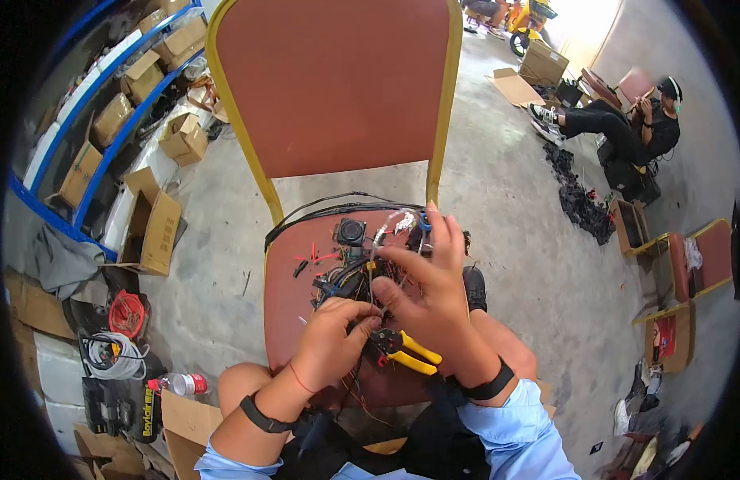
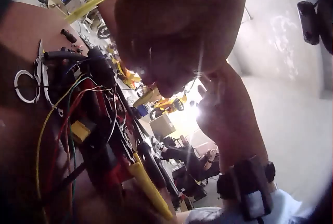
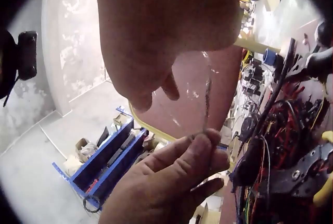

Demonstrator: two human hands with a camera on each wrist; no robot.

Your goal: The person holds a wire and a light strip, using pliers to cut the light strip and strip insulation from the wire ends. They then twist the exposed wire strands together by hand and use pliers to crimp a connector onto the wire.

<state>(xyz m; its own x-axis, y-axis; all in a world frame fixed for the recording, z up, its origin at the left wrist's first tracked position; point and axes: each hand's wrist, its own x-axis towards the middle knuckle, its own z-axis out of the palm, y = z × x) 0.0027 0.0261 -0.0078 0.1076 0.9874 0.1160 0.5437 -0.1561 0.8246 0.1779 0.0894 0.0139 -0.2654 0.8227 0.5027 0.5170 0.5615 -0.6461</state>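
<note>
My left hand [image 1: 336,332] pinches a thin grey wire [image 3: 208,99] between thumb and forefinger over the chair seat. The wire stands up from the fingertips in the right wrist view. Just above and to the right is my right hand [image 1: 442,300], fingers apart and mostly straight, near the wire's upper part. Beneath both hands lies a tangle of coloured wires [image 1: 342,280] and black parts on the red seat [image 1: 290,328]. A cutting tool with yellow handles [image 1: 418,352] lies beside the left fingertips. Scissors [image 2: 37,81] show in the left wrist view.
The red chair back [image 1: 330,80] rises behind the pile. A square black part [image 1: 351,232] and black cables [image 1: 330,202] lie at the seat's rear. Blue shelves with boxes [image 1: 110,120] stand left, near a bottle [image 1: 186,384]. Another person [image 1: 626,128] sits at far right.
</note>
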